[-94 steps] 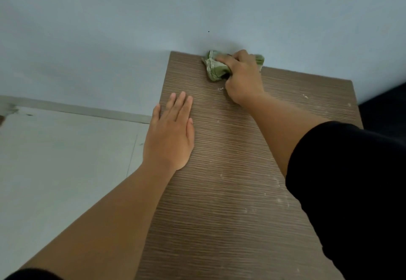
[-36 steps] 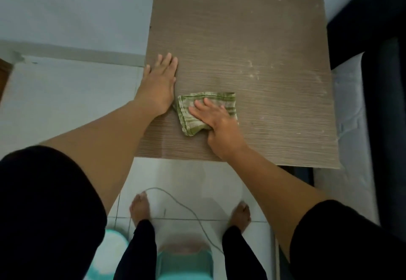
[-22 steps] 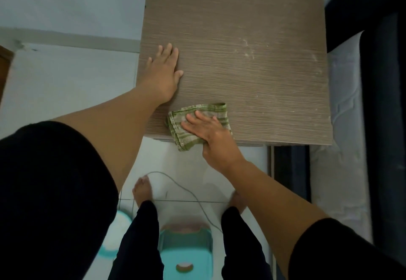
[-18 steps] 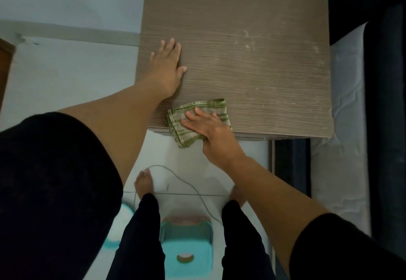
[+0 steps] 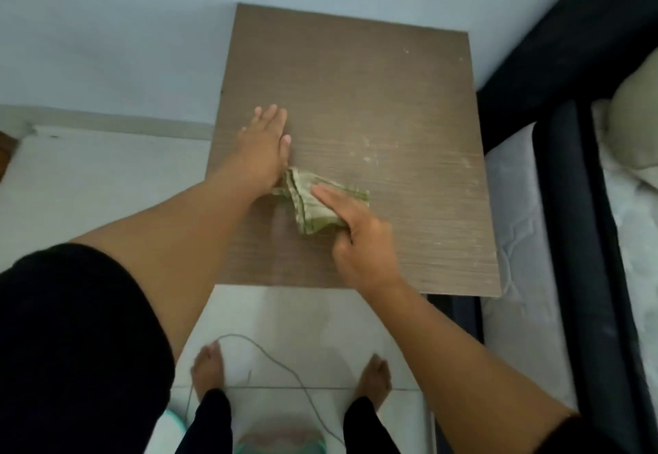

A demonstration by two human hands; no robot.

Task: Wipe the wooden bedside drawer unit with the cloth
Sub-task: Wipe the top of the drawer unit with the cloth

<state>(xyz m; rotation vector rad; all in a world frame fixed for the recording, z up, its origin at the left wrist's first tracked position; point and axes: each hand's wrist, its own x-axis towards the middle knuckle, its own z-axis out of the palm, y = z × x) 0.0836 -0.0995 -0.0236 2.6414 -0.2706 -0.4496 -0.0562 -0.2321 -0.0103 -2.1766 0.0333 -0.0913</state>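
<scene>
- Head view: I'm standing over the wooden bedside drawer unit, looking straight down on its top panel, my bare feet on the tiled floor just in front of it.
- My left hand lies flat on the top near the left edge, fingers stretched out and together, gripping nothing. I judge it is there to brace me and steady the unit while the other hand scrubs.
- My right hand presses down on the green striped cloth, fingers extended over it with the thumb tucked at its near edge, so it is pinned flat rather than balled up in a fist. A spread cloth covers more wood per stroke.
- The cloth sits on the top panel, left of centre, its left end touching the heel of my left hand.
- Pale specks and smears show on the wood beyond and to the right of the cloth, so I reckon that part is not yet wiped.
- The motion blur round my right hand suggests a stroke under way; which direction, I cannot tell.
- To the right, the bed with its dark frame stands just beside the unit, leaving little room on that side.
- A thin cord trails across the floor between my feet, something to mind when I step.
</scene>
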